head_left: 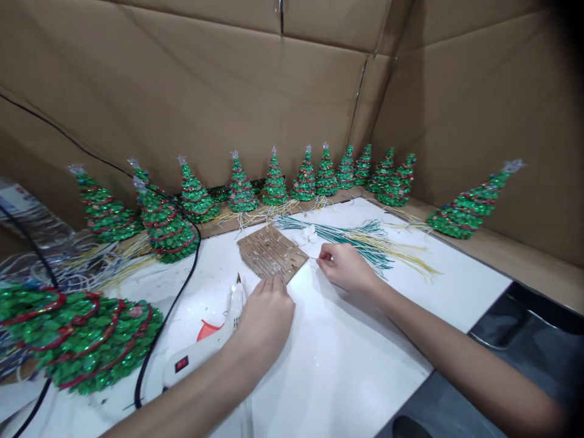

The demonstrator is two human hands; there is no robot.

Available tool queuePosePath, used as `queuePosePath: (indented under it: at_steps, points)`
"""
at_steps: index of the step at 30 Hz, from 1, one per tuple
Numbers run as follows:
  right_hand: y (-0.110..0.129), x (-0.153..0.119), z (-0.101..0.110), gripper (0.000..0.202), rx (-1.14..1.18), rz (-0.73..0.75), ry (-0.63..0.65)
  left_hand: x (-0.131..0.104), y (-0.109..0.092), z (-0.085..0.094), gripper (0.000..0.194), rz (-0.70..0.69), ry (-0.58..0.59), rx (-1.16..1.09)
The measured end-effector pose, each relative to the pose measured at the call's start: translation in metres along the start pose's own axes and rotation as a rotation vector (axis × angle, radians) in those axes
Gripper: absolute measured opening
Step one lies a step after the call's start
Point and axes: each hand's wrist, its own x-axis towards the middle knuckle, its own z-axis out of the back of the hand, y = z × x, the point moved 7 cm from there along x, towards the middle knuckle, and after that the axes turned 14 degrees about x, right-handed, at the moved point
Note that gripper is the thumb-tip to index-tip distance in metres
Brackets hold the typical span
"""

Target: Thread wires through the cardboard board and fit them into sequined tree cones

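A ragged square piece of cardboard (269,252), streaked with clear shiny glue, lies on the white table. My left hand (272,310) has its fingers curled down over the near edge of this cardboard. Just right of the cardboard, my right hand (344,264) pinches a thin pale strand (312,258) that reaches toward the cardboard's corner. What sits inside the pinch is mostly hidden. Under my left forearm lies a white glue gun (196,356), its metal tip pointing away beside the cardboard. A small white tuft (310,233) rests behind my right hand.
Green and yellow wires (365,237) lie in a bundle behind my right hand. Small green Christmas trees (274,179) line the cardboard wall. A bigger tree (86,334) lies at the left. A black cable (180,283) crosses there, near tangled wires (104,261) and a plastic bottle (31,213).
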Motion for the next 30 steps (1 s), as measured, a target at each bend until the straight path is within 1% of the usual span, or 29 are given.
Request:
queuePosePath:
  at_steps: [7, 14, 20, 24, 30]
  points:
    - [0.0, -0.002, -0.012, 0.011, -0.014, 0.002, 0.02, 0.001, -0.007, -0.01, 0.034, -0.022, 0.04, 0.088]
    - [0.002, -0.002, -0.017, 0.012, -0.05, 0.01, 0.014, 0.001, -0.006, -0.013, 0.03, -0.019, 0.005, 0.071]
    - [0.004, -0.001, -0.021, 0.012, -0.09, 0.026, 0.015, 0.002, -0.004, -0.009, 0.026, 0.0, -0.03, -0.01]
    - [0.008, -0.002, -0.022, 0.013, -0.121, 0.038, 0.015, 0.001, -0.008, -0.011, 0.029, -0.023, 0.011, 0.024]
    - [0.017, -0.007, -0.022, 0.012, -0.163, 0.063, 0.03, 0.001, -0.011, -0.02, 0.036, 0.02, 0.022, 0.068]
